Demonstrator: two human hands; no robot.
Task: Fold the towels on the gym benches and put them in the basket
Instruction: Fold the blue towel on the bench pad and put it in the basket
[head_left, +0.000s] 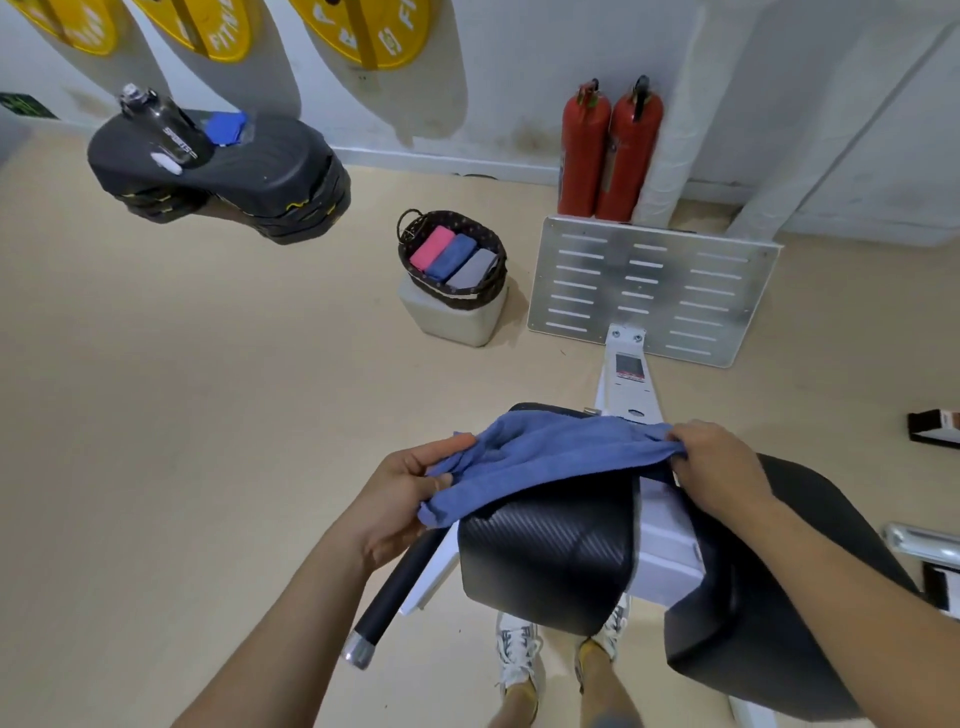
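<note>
A blue towel (545, 457) lies stretched across the black seat pad (550, 551) of a gym bench. My left hand (410, 493) grips the towel's left end, and my right hand (717, 467) pinches its right end. The dark woven basket (415, 228) sits on a white block (452, 322) on the floor beyond the bench. Inside it lie three folded towels side by side: pink (432, 248), blue (452, 258) and grey (472, 268).
Two red fire extinguishers (608, 150) stand by the wall behind a metal foot plate (649, 291). A stack of black step platforms (218, 171) at far left carries a dark bottle (166, 130) and a blue cloth (226, 127). The bench's black backrest (779, 597) is at right.
</note>
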